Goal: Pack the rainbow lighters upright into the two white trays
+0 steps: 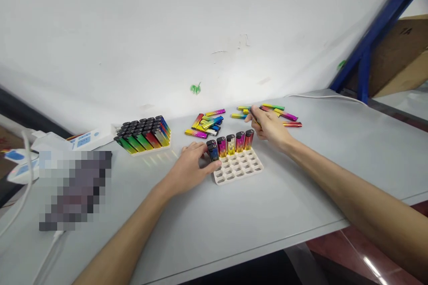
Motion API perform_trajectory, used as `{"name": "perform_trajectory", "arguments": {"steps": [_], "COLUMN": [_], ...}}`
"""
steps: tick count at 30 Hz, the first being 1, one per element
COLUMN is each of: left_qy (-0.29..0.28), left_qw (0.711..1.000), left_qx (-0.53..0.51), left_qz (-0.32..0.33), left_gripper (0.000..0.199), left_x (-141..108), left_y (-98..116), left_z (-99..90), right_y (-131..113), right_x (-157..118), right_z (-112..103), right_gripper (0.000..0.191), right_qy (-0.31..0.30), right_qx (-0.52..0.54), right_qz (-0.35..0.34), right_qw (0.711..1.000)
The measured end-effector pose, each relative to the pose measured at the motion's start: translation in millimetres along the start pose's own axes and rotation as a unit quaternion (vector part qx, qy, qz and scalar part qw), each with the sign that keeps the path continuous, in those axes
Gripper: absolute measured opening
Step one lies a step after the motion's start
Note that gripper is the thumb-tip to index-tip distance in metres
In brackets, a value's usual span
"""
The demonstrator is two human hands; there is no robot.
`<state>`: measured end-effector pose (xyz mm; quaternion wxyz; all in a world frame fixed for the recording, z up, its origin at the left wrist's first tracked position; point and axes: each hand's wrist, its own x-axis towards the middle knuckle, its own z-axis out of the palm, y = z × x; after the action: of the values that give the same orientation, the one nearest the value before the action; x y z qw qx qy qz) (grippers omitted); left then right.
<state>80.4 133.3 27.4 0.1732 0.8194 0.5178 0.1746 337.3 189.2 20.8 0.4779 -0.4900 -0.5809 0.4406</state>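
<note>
My left hand (pixel 189 164) is closed around the left end of a white tray (pixel 239 174) with rows of slots. Its thumb lies by the foot of a blue lighter (pixel 214 153), and its fingers reach behind. Along the tray's back row several lighters (pixel 231 144) stand upright, metallic, with black tops. Over at the loose lighters (pixel 290 116) on the right, my right hand (pixel 267 127) pinches a lighter (pixel 255 117), mostly hidden by the fingers. Another loose pile of lighters (pixel 209 125) lies behind the tray, left of my right hand.
A full block of upright lighters (pixel 143 136) stands at the left in its own tray. Further left are a pixelated dark object (pixel 78 191), a white power strip (pixel 90 138) and cables (pixel 50 249). A wall backs the grey table (pixel 267 222); a blue frame (pixel 364 71) rises at right.
</note>
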Motion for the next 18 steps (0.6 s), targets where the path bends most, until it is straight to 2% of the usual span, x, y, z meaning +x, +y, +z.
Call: {"name": "perform_trajectory", "arguments": {"steps": [3,6,12,18], "left_qy": [0.010,0.014,0.008,0.002], "left_qw": [1.000,1.000,0.999,0.999], "left_qx": [0.006,0.010,0.022,0.023], "left_qz": [0.008,0.017,0.023,0.023], "left_gripper": [0.033,0.033,0.032,0.030], "left_x": [1.1,1.9,2.2,2.0], "left_y": [-0.5,-0.6,-0.6,0.8], "left_z": [2.6,4.0,3.7,3.6], "right_y": [-1.9,-6.6,-12.5,-8.7], "right_x": [-0.9,-0.9,-1.0,-3.6], "right_z": [1.3,1.1,4.1,8.4], "right_gripper": [0.060,0.058,0.048,0.052], "right_qy": [0.013,0.017,0.038,0.031], "right_qx": [0.061,0.092,0.113,0.113], "right_qz": [0.064,0.097,0.115,0.122], "right_qw": [0.996,0.991,0.986,0.986]}}
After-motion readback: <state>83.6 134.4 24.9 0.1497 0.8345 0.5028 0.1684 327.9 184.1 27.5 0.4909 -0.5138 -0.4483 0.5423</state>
